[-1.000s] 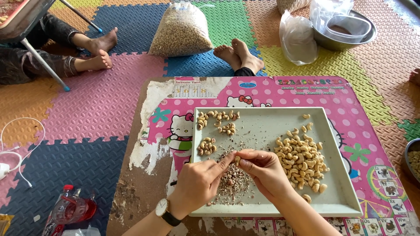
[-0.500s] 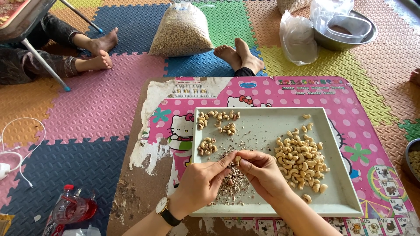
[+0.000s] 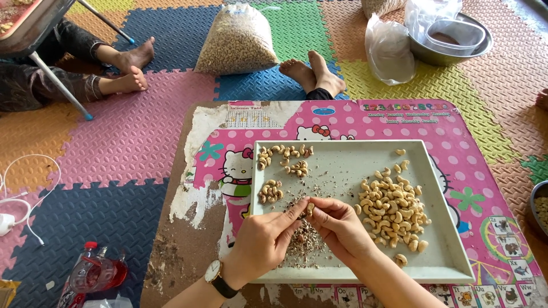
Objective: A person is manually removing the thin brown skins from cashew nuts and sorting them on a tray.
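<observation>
Near edge of the grey tray (image 3: 439, 259): left hand (image 3: 260, 239) and right hand (image 3: 339, 228) pinch one cashew kernel (image 3: 310, 209) over a heap of skin flakes (image 3: 302, 242). Right, large unsorted pile (image 3: 391, 211) remains; far left, small finished clusters (image 3: 282, 157).

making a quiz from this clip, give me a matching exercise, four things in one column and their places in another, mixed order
Things:
1. large pile of cashews
2. heap of peeled skins
3. big clear bag of nuts
4. red bottle

Places:
A. on the foam mat beyond the low table, next to a pair of bare feet
B. right part of the tray
C. on the mat at lower left, off the table
D. on the tray under the two hands

Pairs: 1-B, 2-D, 3-A, 4-C
</observation>
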